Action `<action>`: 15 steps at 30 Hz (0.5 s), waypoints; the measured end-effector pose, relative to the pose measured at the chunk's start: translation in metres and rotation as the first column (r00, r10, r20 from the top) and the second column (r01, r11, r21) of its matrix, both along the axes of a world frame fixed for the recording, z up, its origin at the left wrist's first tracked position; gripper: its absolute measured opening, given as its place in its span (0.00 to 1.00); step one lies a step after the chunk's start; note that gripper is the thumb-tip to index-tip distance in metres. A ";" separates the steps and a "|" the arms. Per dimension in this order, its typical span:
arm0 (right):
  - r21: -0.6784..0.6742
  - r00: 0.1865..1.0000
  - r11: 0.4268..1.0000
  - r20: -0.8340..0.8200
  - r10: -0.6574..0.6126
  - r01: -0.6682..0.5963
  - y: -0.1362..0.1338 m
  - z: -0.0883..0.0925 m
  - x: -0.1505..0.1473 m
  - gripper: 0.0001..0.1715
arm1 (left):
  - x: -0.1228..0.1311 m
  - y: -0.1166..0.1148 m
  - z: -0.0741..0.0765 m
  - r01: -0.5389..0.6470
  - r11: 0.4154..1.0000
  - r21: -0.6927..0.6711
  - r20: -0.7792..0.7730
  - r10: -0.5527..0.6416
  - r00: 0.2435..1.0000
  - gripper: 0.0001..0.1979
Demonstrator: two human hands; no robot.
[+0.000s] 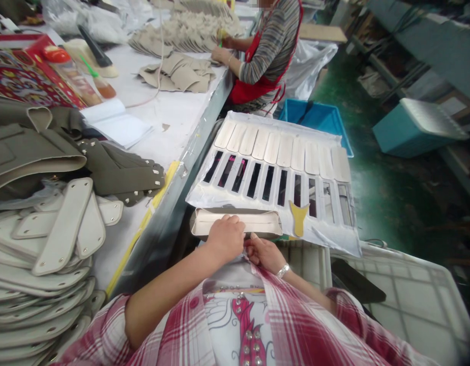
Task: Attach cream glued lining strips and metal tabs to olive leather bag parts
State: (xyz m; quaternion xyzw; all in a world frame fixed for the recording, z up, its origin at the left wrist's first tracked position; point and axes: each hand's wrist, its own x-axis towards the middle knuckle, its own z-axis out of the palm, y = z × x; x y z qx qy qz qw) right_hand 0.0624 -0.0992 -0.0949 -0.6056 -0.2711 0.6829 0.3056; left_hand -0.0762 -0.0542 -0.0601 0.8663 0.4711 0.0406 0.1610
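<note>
Left hand (pixel 226 238) is curled over a long, trough-like dark-olive piece with a cream inner face (pixel 263 221), gripping it around mid-length. Right hand (pixel 266 253) sits just right of the left, nearer the body, fingers bent in at the piece's near edge; can't tell whether it pinches that edge or something below. Piece lies crosswise in front of the torso, cream face up, probably so both hands get at the near edge without stretching. Right of the right hand, lower: a dark-olive flat flap (pixel 359 281) on a pale gridded plastic surface (pixel 418 300). Just beyond the right hand, to its right: a yellow Y-shaped flat piece (pixel 299 218) on the near border of a white slotted rack (pixel 204 194). Cream round-ended strips (pixel 273 147) line the rack's far half side by side, likely so none buries another. Left of the left hand: a pile of pale grey straps with metal-ringed holes (pixel 63 223), stacked on the white-topped table (pixel 193 104), presumably to save bench space. Beyond that pile: dark-olive panels with tabbed ends (pixel 118 168), then a white paper pad (pixel 116 122). Farther, ahead of both hands: a co-worker in a red apron (pixel 254 76), hands at the table edge by taupe flat pieces (pixel 177 73). A blue plastic bin (pixel 330 116) stands past the rack, ahead-right of the right hand.
</note>
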 end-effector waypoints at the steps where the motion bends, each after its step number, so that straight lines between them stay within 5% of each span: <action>1: 0.004 1.000 1.000 0.013 0.016 -0.016 0.001 -0.001 -0.002 0.24 | 0.001 0.001 -0.001 0.000 1.000 -0.004 0.004 0.000 1.000 0.08; 6: 0.004 0.996 0.998 0.059 0.066 -0.066 0.003 -0.003 -0.009 0.22 | -0.005 0.006 0.002 0.015 0.997 -0.072 0.019 -0.013 1.000 0.07; 11: -0.059 0.999 0.998 -0.035 0.017 -0.019 0.008 0.004 -0.019 0.26 | -0.048 0.002 0.012 -0.062 0.998 0.005 0.038 0.062 0.997 0.06; 15: -0.079 0.999 0.997 -0.052 -0.003 -0.001 0.010 0.005 -0.027 0.26 | -0.074 0.001 0.010 -0.012 0.999 0.031 0.004 0.011 1.000 0.09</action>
